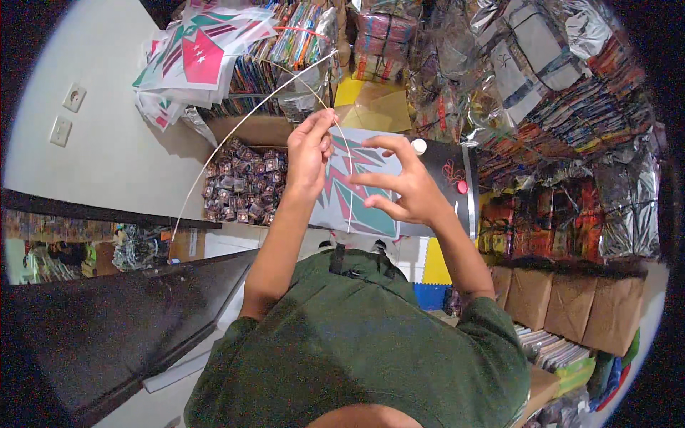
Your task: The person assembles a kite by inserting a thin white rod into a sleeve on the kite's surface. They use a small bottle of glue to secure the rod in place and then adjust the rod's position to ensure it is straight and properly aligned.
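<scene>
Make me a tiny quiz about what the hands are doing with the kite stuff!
1. True or false: the left hand pinches a thin bent stick.
2. What lies under the right hand? A) a blue bucket B) a patterned kite sheet C) a green bottle
3. Fill in: the small white cap sits just above the right hand's ____.

Key
1. True.
2. B.
3. Fingertips.

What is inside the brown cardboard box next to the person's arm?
The cardboard box is filled with many small shiny purple packets. What lies below the top layer is covered, and the left hand hides one corner.
</scene>
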A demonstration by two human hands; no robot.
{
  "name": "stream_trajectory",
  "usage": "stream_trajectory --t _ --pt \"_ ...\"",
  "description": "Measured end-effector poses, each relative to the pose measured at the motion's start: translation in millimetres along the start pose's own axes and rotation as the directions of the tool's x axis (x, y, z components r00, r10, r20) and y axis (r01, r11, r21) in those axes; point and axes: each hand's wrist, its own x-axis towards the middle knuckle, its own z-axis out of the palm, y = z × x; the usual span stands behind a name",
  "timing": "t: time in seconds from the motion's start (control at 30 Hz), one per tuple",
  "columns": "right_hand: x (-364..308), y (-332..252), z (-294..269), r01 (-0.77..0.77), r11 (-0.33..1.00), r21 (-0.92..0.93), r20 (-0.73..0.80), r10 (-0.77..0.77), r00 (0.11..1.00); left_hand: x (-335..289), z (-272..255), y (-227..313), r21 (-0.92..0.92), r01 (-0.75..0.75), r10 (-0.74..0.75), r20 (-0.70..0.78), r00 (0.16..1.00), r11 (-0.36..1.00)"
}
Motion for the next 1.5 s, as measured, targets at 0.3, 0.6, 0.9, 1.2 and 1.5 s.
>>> stream_trajectory --t 0.3,0.6,0.9,1.2,1.5 --pt "9 -9 20 -0.153 0.978 -0.142 -0.107 0.138 0.985 0 -14 14 0.008 0.043 -0.043 0.080 0.996 0.999" --pt "10 -28 39 -0.207 0.978 -0.014 -0.149 0.202 0.968 0 -27 24 -0.054 0.092 -0.082 0.168 0.982 0.994" --pt "6 -52 41 -0.195 0.981 0.015 -0.109 0.195 0.975 7 -37 33 -0.060 0.074 -0.064 0.154 0.986 0.995" --pt "-12 -69 50 -0.250 0.966 0.065 -0.059 0.253 0.966 11 -36 21 -0.091 0.106 -0.089 0.175 0.981 0.990" --pt "-32 -61 43 -0.244 0.967 0.069 -0.073 0.249 0.966 14 -21 3 -0.074 0.109 -0.098 0.133 0.986 0.991"
